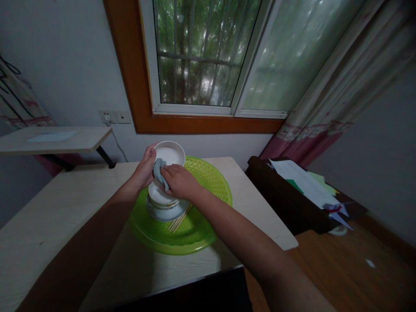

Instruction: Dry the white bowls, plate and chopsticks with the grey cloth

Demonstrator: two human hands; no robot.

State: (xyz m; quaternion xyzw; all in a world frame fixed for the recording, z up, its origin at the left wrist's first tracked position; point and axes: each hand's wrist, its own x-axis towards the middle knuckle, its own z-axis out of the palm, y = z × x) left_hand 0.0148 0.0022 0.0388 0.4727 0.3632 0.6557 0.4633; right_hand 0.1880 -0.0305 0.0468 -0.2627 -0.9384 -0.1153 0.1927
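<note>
My left hand (147,168) grips a white bowl (170,152) by its left side, with the bowl tilted so that its inside faces me. In my right hand (180,182) is a bunched grey-blue cloth (159,171), held against the bowl's near edge. Below them, a second white bowl (159,196) tops a small stack resting on a white plate (165,214). Several light wooden chopsticks (178,220) lie beside the plate. All of these stand in a large round green plastic basket (203,242); my hands hide part of the lower bowl.
The basket stands on a pale wooden table (260,212) against the wall under a window (198,65). A raised shelf (65,141) is on the left, near a power socket (113,117). Right of the table, a dark brown box-like piece (276,190) carries papers (302,182).
</note>
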